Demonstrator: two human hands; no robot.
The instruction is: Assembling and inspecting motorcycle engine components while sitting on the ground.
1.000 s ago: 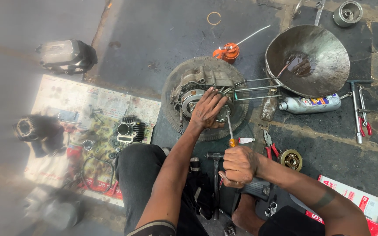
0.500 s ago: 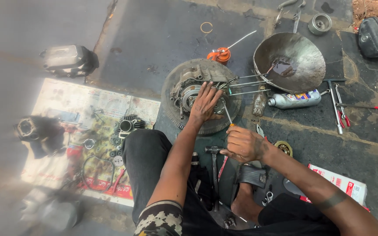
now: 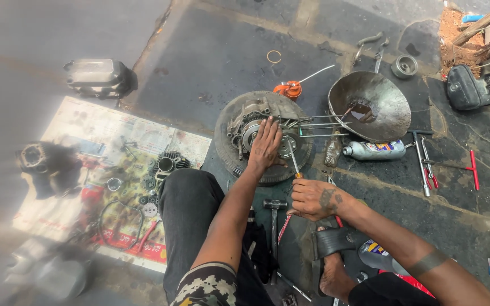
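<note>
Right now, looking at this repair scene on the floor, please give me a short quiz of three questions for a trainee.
1. True or false: the left hand lies flat on the engine part.
2. What does the right hand hold: A) hammer, B) screwdriver, C) pliers?
3. Fill in: the orange oil can stands beyond the engine part, to the ____ of the metal bowl.

Key: 1 true. 2 B, the screwdriver; the hammer lies untouched by the knee. 3 left.
</note>
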